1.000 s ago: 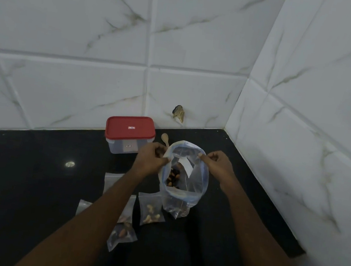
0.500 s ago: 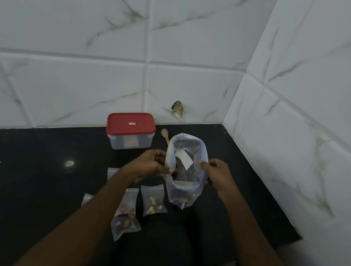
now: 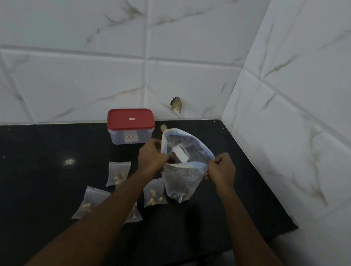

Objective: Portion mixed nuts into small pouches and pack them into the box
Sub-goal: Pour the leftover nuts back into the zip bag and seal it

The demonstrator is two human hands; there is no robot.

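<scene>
Bag (image 3: 180,179) of nuts hung upright, mouth spread between both hands | left hand (image 3: 152,156) pinched left rim, right hand (image 3: 221,169) pinched right rim | filled pouches (image 3: 155,193) lay near-left on counter (image 3: 31,169) | lidded box (image 3: 130,124) far-left, nearer left hand

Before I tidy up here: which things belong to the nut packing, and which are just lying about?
Job: large nut bag, held open by the left hand and right hand; filled pouches; red-lidded box; wooden spoon.
Lying about: just the chipped spot on the wall tile.
</scene>
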